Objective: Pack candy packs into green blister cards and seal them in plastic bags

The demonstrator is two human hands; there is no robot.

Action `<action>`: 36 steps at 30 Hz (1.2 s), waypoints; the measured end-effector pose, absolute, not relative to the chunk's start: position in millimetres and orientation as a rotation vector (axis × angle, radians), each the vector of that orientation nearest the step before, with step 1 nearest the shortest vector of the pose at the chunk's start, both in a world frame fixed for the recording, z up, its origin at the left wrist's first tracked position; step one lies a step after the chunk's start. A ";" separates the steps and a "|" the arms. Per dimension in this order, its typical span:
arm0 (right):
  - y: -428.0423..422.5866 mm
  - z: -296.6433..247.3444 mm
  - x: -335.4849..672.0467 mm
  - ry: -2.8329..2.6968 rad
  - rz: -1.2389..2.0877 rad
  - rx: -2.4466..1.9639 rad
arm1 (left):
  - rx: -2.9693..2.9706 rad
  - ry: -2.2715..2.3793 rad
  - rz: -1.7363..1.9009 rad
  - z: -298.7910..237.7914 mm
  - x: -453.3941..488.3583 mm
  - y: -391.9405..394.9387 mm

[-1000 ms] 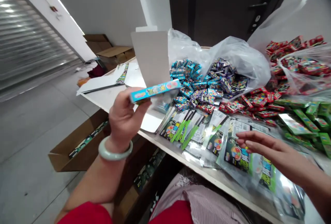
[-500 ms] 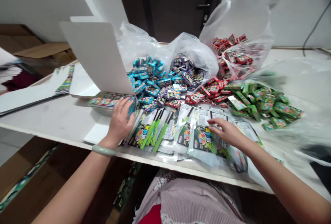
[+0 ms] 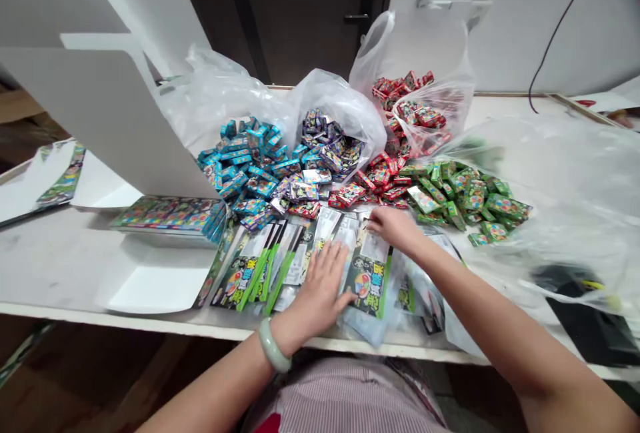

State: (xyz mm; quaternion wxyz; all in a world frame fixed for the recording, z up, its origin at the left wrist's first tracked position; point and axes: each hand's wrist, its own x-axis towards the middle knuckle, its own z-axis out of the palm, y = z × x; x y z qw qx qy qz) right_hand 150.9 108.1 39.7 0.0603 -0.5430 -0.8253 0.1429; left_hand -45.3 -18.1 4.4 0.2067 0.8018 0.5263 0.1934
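Observation:
My left hand [image 3: 323,286], with a pale green bangle on the wrist, lies flat with fingers spread on a row of clear and green printed bags [image 3: 270,259] near the table's front edge. My right hand [image 3: 395,225] reaches further back, fingers curled at the top edge of one printed bag [image 3: 369,271]; whether it grips it is hard to make out. Just behind the bags lie heaps of small boxes: blue [image 3: 245,166], purple [image 3: 325,146], red [image 3: 385,176] and green [image 3: 465,196].
A white display box [image 3: 165,213] with its lid raised holds a row of colourful small boxes at the left. Clear plastic bags [image 3: 425,53] stand behind the heaps. More loose plastic [image 3: 575,206] and a dark object [image 3: 590,326] lie at the right.
My left hand left the display box, where it had set the blue box, and moved right onto the printed bags. My right hand slid back toward the heaps. The view swung right.

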 end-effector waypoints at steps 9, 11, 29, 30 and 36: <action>80.2 120.2 181.4 -2.051 1.499 -1.049 | 2.185 1.292 1.093 69.7 -54.0 16.7; 74.7 115.4 181.7 -1.999 1.667 -1.026 | 2.417 1.246 0.998 77.0 -58.0 13.7; -9.5 43.6 117.3 -1.463 1.536 -0.888 | 1.246 1.224 1.255 63.5 -59.1 -9.3; -12.8 38.3 113.0 -1.395 1.579 -0.906 | 1.112 1.149 1.236 60.0 -56.9 -10.2; -13.9 27.3 116.2 -1.165 1.563 -1.010 | 0.924 1.093 1.101 34.2 -61.5 -38.0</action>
